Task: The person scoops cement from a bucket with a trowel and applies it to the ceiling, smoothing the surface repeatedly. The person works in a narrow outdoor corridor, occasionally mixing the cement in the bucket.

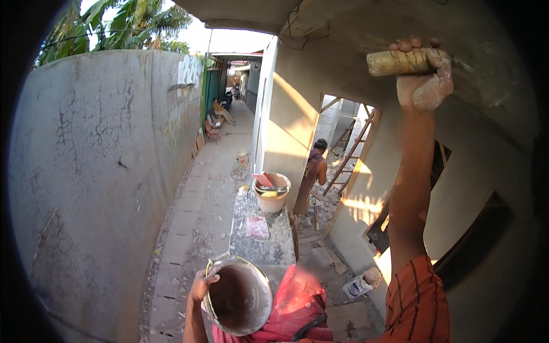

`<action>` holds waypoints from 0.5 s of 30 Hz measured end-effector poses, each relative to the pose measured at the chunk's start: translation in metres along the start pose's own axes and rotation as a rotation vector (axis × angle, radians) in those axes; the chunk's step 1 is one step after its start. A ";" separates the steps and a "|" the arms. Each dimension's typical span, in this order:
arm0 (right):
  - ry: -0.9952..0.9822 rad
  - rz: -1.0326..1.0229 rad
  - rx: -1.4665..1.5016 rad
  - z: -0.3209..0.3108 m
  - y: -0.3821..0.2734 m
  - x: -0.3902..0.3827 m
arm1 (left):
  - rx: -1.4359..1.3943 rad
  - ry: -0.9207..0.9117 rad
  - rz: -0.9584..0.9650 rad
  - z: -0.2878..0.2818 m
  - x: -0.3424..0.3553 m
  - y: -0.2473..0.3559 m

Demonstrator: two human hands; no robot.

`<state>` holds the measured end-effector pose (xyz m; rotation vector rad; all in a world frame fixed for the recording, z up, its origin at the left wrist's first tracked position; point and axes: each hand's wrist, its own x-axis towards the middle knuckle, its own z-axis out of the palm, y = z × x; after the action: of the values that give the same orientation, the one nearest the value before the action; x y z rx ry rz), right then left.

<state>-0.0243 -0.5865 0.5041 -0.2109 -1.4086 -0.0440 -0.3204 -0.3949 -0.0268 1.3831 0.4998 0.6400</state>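
Observation:
At the lower middle, my left hand (pixel 203 284) grips the rim of a bucket (pixel 264 297) with a wire handle. Its mouth faces up towards me and the inside is brown and smeared. High at the upper right, my right arm is stretched up to the underside of the overhead concrete (pixel 486 68). My right hand (pixel 426 86), dusted with pale powder, is wrapped round a short, thick tan cylinder (pixel 383 63), of wood or sponge, I cannot tell which. Patchy pale marks show on the concrete beside that hand.
A plank platform (pixel 263 237) bears a bucket of tools (pixel 271 200) and a pinkish packet (pixel 257 227). Beyond the doorway stand a person (pixel 311 174) and a ladder (pixel 349 154). A white bag (pixel 357 286) sits below right. A cracked wall (pixel 103 171) lines the alley's left, where someone sits (pixel 220 111).

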 end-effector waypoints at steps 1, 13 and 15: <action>-0.071 0.149 0.003 -0.009 0.004 -0.047 | 0.016 -0.040 -0.013 -0.004 0.006 0.002; -1.500 0.986 -1.104 -0.024 0.062 -0.427 | -0.307 0.056 -0.075 -0.034 0.013 -0.024; -1.632 0.851 -1.119 -0.027 0.068 -0.454 | -0.273 0.031 -0.101 -0.032 0.018 -0.023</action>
<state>-0.0616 -0.5675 0.0457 -2.1313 -2.5980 0.0763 -0.3262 -0.3609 -0.0533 1.0854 0.4848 0.6233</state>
